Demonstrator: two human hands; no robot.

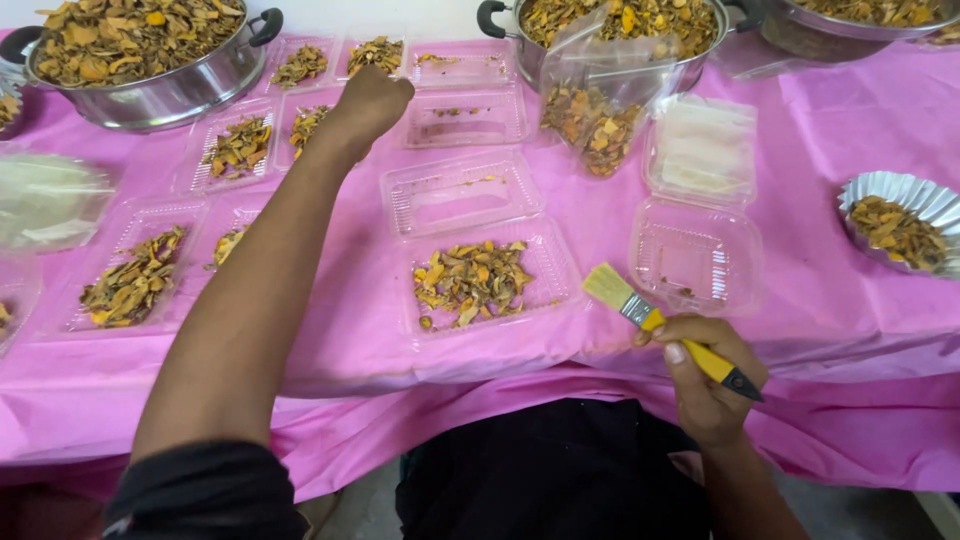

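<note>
— Hands, item one: left hand [372, 98] reaches far over the table, fingers curled shut above a filled tray [308, 124]; whether it grips anything, I cannot tell. Right hand [705, 372] grasps a brush [660, 325], yellow handle, pale bristles, at the near table edge.

— Containers?

— Clear hinged trays in rows. Centre tray [480, 282] holds dried yellow-brown chips, its lid open behind it. Right tray [697, 255] is nearly bare, just beside the bristles. Left trays [135, 278] are filled. Two steel pots [140, 55] heaped with chips stand at the far edge; a foil dish [905, 222] of chips sits right.

— Room?

— Bare pink cloth [830, 300] between right tray and foil dish.

— Packages?

— One clear bag [595, 100], part filled, leaning against the far pot.
</note>
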